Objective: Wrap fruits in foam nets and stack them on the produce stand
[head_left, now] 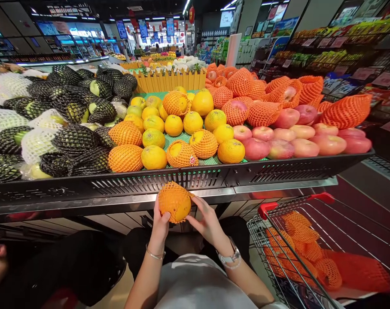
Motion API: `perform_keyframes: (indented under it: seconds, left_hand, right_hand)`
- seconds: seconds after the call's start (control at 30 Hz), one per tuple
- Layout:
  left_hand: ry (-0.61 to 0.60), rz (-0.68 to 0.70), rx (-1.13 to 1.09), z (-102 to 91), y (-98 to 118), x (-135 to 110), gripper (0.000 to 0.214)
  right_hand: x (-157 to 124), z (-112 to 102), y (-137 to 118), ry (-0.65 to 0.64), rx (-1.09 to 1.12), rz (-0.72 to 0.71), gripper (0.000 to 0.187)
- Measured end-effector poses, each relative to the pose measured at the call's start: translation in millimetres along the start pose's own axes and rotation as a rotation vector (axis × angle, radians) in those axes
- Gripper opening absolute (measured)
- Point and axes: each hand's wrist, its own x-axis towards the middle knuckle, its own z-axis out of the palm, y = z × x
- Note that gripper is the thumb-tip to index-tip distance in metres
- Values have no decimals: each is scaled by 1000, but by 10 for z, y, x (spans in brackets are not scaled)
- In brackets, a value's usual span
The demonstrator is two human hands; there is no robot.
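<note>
I hold an orange in an orange foam net in front of the black display rim. My left hand grips its lower left side, fingers closed around it. My right hand pinches the net at its right edge. Behind the rim, a pile of oranges lies on green matting, some bare and some netted.
Pink apples and orange nets fill the display's right side; black- and white-netted green fruit the left. A shopping cart with red handle holding orange nets stands at my right. A dark bag lies lower left.
</note>
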Motion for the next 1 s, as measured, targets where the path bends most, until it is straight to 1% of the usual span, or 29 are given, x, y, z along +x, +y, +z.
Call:
perform_keyframes:
  seconds: [0.1, 0.13, 0.17, 0.23, 0.27, 0.3, 0.33, 0.4, 0.43, 0.47, 0.53, 0.57, 0.6, 0.63, 0.67, 0.7, 0.73, 0.77, 0.8, 0.83, 0.87, 0.9, 0.93, 1.0]
  left_hand:
    - [0, -28, 30, -10, -46, -53, 90]
    - [20, -36, 31, -4, -72, -77, 92]
    - [43, -45, 26, 5, -98, -104, 95]
    - [78, -60, 11, 38, -141, -165, 99]
    - [84, -64, 11, 61, -153, -197, 99]
    - [80, -60, 24, 89, -154, -229, 99]
    - [68, -39, 50, 121, -146, -259, 98]
    - [17, 70, 142, 192, -102, -309, 96]
    - [-32, 149, 206, 229, -67, -326, 91]
    - [-98, 231, 278, 264, -25, -336, 84]
    - [-238, 365, 430, 320, 79, -333, 65]
    - [-273, 419, 496, 339, 141, -320, 60]
    - [-269, 469, 540, 353, 210, -303, 60]
    - [-242, 500, 551, 362, 287, -284, 65]
    - [-224, 497, 528, 367, 368, -268, 75]
    - [-244, 450, 482, 370, 451, -259, 85]
    - [-319, 352, 428, 371, 530, -259, 94]
    - [-436, 213, 380, 372, 598, -270, 100]
    - [-558, 66, 345, 372, 647, -292, 102]
    - [-651, -46, 327, 371, 675, -320, 102]
    - [-696, -96, 321, 370, 681, -350, 99]
    - [-697, -88, 321, 368, 669, -376, 94]
    - [-669, -35, 323, 367, 651, -390, 90]
    - [-595, 139, 343, 379, 645, -362, 84]
  right_hand:
    - [20, -111, -95, -12, 149, 4, 49]
    - [24, -141, -119, 19, 222, 14, 44]
    - [26, -159, -135, 89, 303, 25, 39]
    - [21, -147, -142, 290, 468, 44, 35]
    - [13, -114, -139, 369, 543, 55, 37]
    - [1, -65, -135, 399, 612, 71, 44]
    - [-16, -2, -132, 372, 673, 101, 56]
    - [-60, 144, -136, 242, 765, 213, 86]
    - [-84, 217, -142, 210, 795, 283, 97]
    - [-107, 283, -147, 210, 818, 346, 103]
    - [-145, 375, -147, 284, 843, 423, 103]
    - [-158, 394, -140, 328, 840, 435, 100]
    - [-168, 393, -127, 361, 823, 430, 99]
    - [-176, 372, -111, 384, 790, 411, 99]
    - [-183, 331, -92, 393, 742, 378, 98]
    - [-188, 272, -74, 382, 689, 326, 97]
    - [-193, 199, -61, 344, 639, 255, 96]
    - [-197, 116, -55, 280, 594, 173, 95]
    - [-199, 28, -56, 202, 556, 90, 95]
    - [-197, -60, -66, 128, 524, 12, 96]
    - [-193, -142, -81, 63, 493, -49, 98]
    - [-185, -214, -100, 11, 460, -88, 100]
    - [-173, -275, -118, -24, 429, -101, 102]
    - [-145, -361, -140, -72, 387, -77, 107]
